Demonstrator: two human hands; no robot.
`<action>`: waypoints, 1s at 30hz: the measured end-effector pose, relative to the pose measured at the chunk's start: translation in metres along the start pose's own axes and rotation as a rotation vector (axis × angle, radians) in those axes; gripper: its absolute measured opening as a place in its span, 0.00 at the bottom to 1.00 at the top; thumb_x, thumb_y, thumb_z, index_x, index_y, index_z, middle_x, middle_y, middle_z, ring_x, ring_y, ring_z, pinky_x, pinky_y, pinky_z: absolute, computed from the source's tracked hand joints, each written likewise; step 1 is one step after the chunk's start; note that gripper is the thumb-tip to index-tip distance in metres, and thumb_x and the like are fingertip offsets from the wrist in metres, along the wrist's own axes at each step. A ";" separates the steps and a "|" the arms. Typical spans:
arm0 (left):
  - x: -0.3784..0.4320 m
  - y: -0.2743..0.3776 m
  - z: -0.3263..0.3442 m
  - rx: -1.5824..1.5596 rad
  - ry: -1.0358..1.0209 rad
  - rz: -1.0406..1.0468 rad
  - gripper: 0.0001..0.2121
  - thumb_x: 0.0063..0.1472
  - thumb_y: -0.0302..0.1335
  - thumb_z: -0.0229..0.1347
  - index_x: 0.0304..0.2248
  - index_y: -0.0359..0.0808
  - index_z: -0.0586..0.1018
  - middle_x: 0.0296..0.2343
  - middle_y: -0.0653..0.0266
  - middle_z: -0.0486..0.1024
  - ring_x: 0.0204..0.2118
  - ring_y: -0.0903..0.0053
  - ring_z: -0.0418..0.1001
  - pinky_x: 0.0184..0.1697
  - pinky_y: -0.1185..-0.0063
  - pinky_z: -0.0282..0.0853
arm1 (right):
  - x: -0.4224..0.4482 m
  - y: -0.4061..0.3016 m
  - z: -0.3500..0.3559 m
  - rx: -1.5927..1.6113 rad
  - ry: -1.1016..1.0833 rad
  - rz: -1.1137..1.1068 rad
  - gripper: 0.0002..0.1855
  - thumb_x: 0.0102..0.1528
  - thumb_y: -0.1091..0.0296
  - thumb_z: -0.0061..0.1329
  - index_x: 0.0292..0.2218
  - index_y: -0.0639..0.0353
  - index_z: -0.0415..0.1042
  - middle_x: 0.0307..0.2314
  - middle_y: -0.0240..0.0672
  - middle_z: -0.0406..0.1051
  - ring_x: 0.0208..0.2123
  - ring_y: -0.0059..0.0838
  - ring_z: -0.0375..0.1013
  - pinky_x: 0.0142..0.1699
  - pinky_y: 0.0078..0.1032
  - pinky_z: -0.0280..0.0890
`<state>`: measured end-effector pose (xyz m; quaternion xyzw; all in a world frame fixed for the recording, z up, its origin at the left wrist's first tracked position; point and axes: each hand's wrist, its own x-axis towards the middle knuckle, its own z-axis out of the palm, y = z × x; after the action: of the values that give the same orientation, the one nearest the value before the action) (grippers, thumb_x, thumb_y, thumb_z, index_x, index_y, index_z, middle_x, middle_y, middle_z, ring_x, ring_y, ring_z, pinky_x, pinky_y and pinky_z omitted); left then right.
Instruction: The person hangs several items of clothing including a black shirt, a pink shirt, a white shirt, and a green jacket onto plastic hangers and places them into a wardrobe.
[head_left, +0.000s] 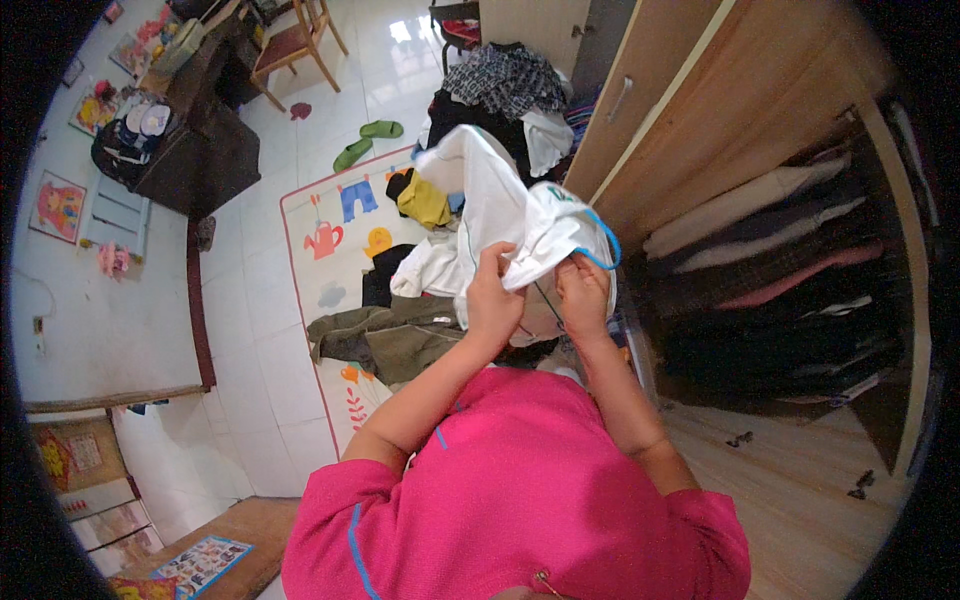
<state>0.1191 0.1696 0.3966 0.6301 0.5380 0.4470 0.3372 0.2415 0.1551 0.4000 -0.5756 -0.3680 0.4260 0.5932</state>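
Observation:
A white garment with thin green trim (487, 180) is held up in front of me by both hands. My left hand (495, 300) grips its lower edge, thumb on top. My right hand (583, 292) has closed fingers on the cloth beside a blue hanger (611, 244), whose curved end shows at the garment's right side; the rest of it is hidden. Below lie an olive-green garment (405, 334), a white cloth (427, 270) and a yellow cloth (426, 202) on a printed mat (300, 262).
An open wardrobe with hanging clothes (757, 255) stands at the right, its wooden door (675, 127) beside me. Beyond the mat rises a clothes pile (502, 82). Green slippers (367, 142), a wooden chair (300, 52) and a dark desk (202, 142) are farther off.

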 end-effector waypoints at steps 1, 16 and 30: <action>0.000 -0.007 0.000 0.101 0.027 0.013 0.20 0.44 0.20 0.56 0.40 0.36 0.67 0.25 0.56 0.69 0.29 0.59 0.70 0.30 0.70 0.65 | -0.001 -0.009 -0.002 0.012 -0.006 -0.030 0.09 0.52 0.71 0.41 0.31 0.65 0.71 0.24 0.30 0.69 0.26 0.20 0.66 0.32 0.21 0.62; -0.039 -0.012 0.020 -0.120 -0.574 -0.558 0.20 0.47 0.24 0.51 0.43 0.33 0.64 0.28 0.51 0.72 0.30 0.67 0.74 0.30 0.72 0.68 | 0.079 0.006 0.006 -0.431 0.378 -0.553 0.07 0.54 0.69 0.41 0.33 0.60 0.68 0.14 0.30 0.65 0.17 0.21 0.63 0.23 0.20 0.57; 0.047 -0.026 -0.040 0.390 0.049 0.318 0.33 0.43 0.26 0.60 0.51 0.38 0.59 0.45 0.52 0.61 0.49 0.60 0.60 0.50 0.71 0.59 | -0.004 -0.088 -0.092 -0.850 -0.194 -0.257 0.20 0.49 0.57 0.51 0.16 0.65 0.67 0.09 0.40 0.57 0.12 0.28 0.56 0.20 0.29 0.51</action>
<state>0.0730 0.2184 0.3974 0.7490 0.5161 0.3973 0.1214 0.3323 0.1194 0.4819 -0.6751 -0.6324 0.2122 0.3151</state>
